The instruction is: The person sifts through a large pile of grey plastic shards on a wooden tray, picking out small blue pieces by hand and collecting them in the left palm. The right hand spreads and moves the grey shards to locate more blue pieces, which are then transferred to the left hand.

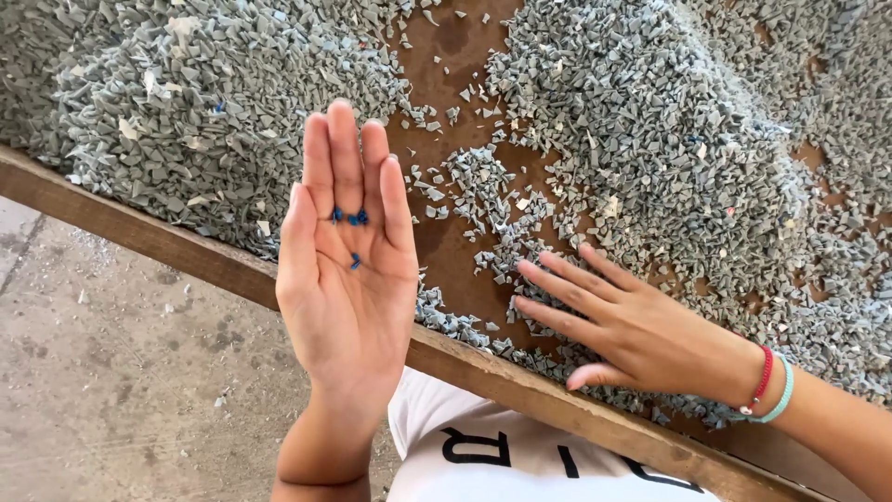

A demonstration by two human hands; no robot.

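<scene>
A: Left hand (pixel 346 270)?
B: Centre frame, palm up, flat open, blue chips (pixel 351 219) resting on fingers.
A: Right hand (pixel 621 325)?
B: Lower right, fingers spread flat on grey chips (pixel 650 139) covering bench (pixel 446 251).

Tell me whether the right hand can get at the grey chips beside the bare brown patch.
Probably yes: the right hand already lies flat on the grey chips by the brown patch, nothing covering them. The left hand is raised, cupping blue bits.
</scene>
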